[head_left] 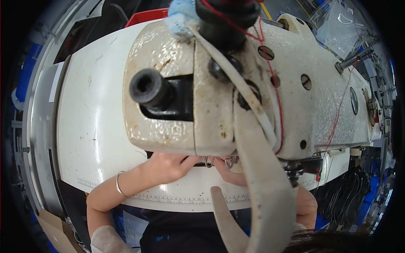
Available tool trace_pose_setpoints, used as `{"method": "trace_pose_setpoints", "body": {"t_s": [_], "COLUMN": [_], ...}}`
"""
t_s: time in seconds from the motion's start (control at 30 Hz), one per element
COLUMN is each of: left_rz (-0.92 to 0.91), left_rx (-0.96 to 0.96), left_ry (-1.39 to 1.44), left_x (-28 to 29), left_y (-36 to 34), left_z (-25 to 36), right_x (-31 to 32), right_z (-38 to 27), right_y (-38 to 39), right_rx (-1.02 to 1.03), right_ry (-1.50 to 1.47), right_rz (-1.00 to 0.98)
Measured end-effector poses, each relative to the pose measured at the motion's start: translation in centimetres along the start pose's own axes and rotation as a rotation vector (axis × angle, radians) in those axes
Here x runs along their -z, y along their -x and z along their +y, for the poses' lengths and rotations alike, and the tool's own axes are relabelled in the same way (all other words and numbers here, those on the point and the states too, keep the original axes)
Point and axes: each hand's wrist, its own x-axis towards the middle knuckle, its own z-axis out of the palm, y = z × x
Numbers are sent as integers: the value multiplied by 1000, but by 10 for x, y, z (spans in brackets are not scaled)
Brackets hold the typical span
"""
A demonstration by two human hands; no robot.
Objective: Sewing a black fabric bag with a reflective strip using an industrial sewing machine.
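A pale sewing machine head [164, 46] fills the upper middle and covers much of my work. Below its front edge, my left hand [166, 167] has bent fingers closed near the needle area, their tips hidden under the machine. My right hand [231, 176] reaches in from the other side, partly behind the curved pale lever [270, 189]. Its fingers look drawn together close to the small metal rings [209, 162], but what either hand pinches is hidden. Both hands are low over the white machine table [97, 105]. A bangle [119, 184] circles my left wrist.
Red thread [276, 84] runs down the machine. A ruler strip [185, 200] lines the table's near edge, and a second pale lever [225, 219] juts out below. Black cords [344, 192] hang at the right; a cardboard box [57, 232] is at lower left.
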Motion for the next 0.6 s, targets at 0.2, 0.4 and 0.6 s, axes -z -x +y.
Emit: {"method": "trace_pose_setpoints", "body": {"t_s": [0.2, 0.4, 0.6], "left_rz": [23, 50, -7], "left_rx": [654, 289, 156], "left_ry": [441, 127, 59], "left_x": [13, 10, 0], "left_y": [8, 7, 12], "left_z": [-4, 10, 8], "right_x": [-24, -14, -5], "right_z": [29, 22, 15], "right_y": [-12, 2, 6], "right_rx": [570, 421, 333], "right_ry": [679, 611, 591], "right_rz": [175, 114, 97]}}
